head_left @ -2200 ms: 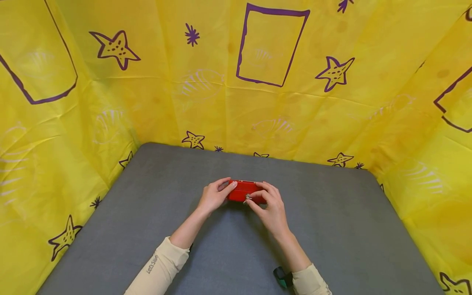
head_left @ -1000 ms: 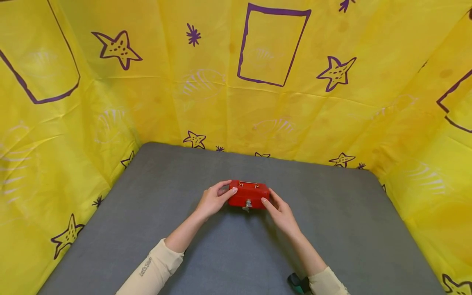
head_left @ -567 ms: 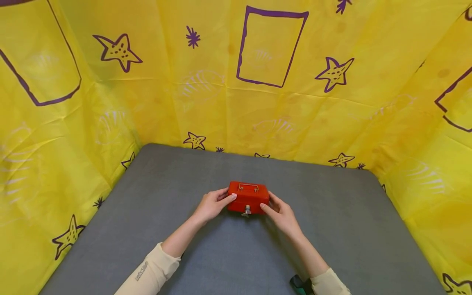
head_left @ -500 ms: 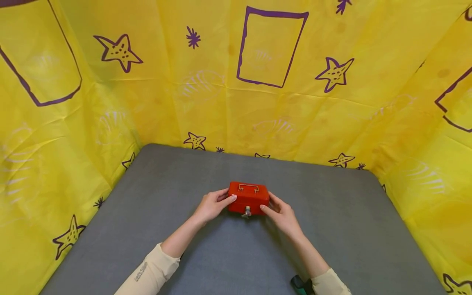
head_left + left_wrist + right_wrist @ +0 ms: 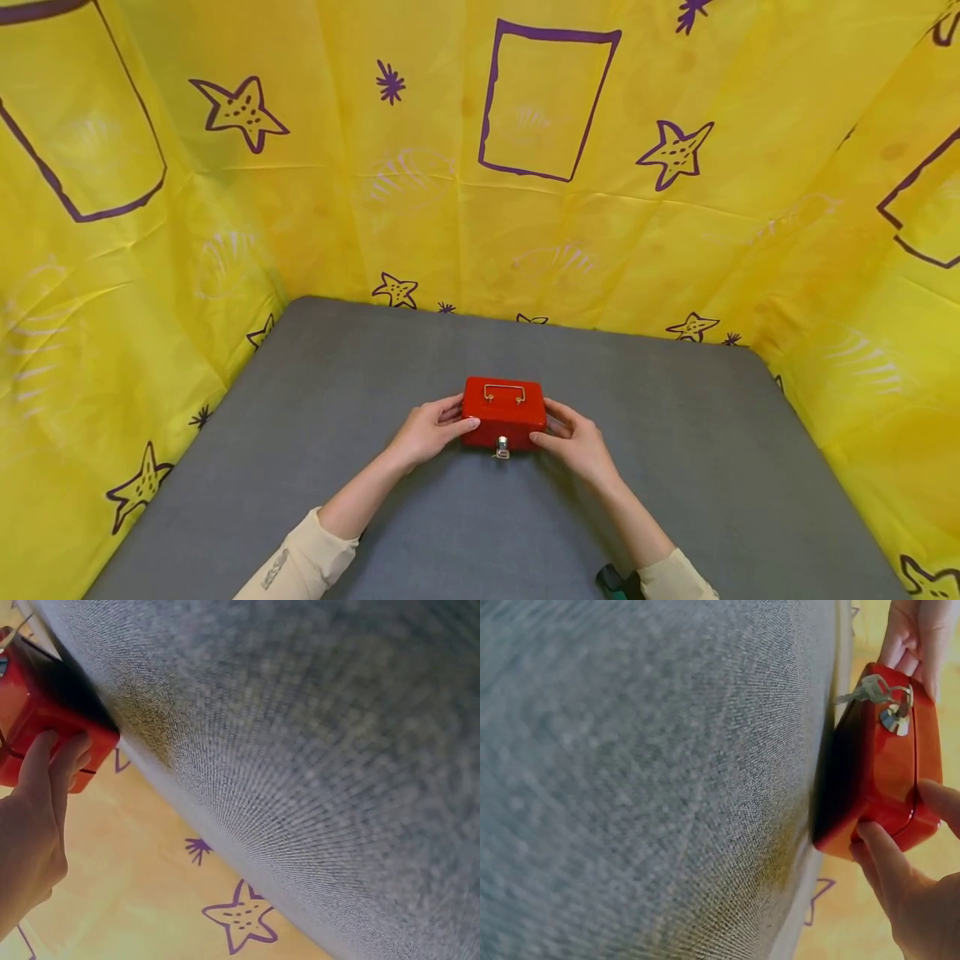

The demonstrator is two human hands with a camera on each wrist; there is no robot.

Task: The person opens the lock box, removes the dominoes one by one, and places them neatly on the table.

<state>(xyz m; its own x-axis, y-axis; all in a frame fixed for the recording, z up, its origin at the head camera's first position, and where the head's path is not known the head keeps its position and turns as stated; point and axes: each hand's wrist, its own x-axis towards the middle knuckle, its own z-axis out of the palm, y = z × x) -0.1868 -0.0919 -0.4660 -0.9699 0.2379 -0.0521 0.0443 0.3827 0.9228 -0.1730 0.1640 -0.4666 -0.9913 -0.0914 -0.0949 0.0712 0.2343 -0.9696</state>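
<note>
A small red cash box (image 5: 504, 414), lid down, is held level between both hands, close over the grey table. Its thin wire handle (image 5: 505, 387) lies on the lid. Keys (image 5: 870, 691) hang at the silver lock (image 5: 894, 720) on the front face. At the box's left end, my left hand (image 5: 427, 430) grips with the thumb on the front and the fingers around the side. My right hand (image 5: 579, 442) grips the right end in the same way, its thumb near the lower front corner. In the left wrist view, fingers (image 5: 66, 769) press against the end wall.
The grey table (image 5: 345, 350) spreads around the box on all sides. Yellow cloth (image 5: 420, 225) printed with purple starfish and frames hangs along the back and both sides. A dark strap (image 5: 615, 579) is on the right wrist.
Earlier the right hand pinched at the lock; it has since moved to the box's right end. The box has tilted so its lid faces up more, and come slightly nearer.
</note>
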